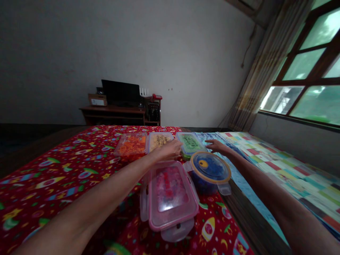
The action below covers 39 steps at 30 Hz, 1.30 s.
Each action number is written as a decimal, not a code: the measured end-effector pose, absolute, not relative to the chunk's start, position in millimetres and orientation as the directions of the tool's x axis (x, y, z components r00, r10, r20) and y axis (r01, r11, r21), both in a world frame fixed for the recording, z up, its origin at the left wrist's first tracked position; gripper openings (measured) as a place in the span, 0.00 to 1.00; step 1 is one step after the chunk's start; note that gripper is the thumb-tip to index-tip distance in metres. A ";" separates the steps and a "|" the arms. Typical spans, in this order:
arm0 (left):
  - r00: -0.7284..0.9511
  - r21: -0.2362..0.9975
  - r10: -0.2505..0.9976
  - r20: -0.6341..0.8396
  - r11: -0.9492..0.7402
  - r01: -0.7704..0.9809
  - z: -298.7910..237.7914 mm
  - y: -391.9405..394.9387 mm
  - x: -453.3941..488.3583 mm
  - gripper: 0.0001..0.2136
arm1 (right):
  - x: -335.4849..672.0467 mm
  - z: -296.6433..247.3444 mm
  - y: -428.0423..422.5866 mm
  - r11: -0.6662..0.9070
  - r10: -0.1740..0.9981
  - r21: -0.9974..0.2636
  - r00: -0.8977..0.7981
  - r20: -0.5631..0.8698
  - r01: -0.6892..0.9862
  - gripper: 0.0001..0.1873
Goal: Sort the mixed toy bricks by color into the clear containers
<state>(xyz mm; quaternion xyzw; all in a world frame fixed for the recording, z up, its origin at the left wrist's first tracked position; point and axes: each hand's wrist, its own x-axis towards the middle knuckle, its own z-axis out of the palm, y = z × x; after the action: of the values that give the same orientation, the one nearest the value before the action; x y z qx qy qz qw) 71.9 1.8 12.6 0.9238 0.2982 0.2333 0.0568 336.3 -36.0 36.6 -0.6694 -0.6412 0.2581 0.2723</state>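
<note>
Where the green-filled rectangular plastic box [192, 144] sits: just beyond the round orange-rimmed plastic tub [212, 168].
Your left hand [173, 149]: beside it; grip cannot be told.
Your right hand [215, 146]: opposite side, grip wide, holding nothing.
Reach: apparently your present step; next calls for even side pressure.

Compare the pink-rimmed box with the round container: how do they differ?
Shape: the pink-rimmed box is rectangular, the round container circular.
Rim: the box's is pink, the container's orange.
Contents: pinkish-red in the box, blue in the container.
Shared: both are see-through and lidded.
</note>
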 end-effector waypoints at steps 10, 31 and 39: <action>0.593 0.395 0.710 0.380 -0.704 0.590 0.8 -141.1 -63.8 0.25 | 375.4 11.7 -157.3 -0.139 0.988 -0.927 0.117 -0.104 0.349 0.30; 0.568 0.387 0.684 0.458 -0.729 0.565 -65.2 -187.0 -40.5 0.41 | 330.7 -11.4 -199.2 -0.111 0.974 -0.994 0.200 -0.110 -0.007 0.45; 0.562 0.406 0.704 0.434 -0.710 0.576 -68.0 -185.7 -38.2 0.42 | 334.5 -20.7 -196.3 -0.057 0.980 -0.998 0.191 -0.058 -0.010 0.46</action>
<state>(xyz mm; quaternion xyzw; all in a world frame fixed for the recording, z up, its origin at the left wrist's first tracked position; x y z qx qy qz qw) -38.2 -185.7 -68.0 0.8770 0.3649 0.2929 0.1094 334.5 -196.3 -20.7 -0.5589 -0.4339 0.4650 0.5321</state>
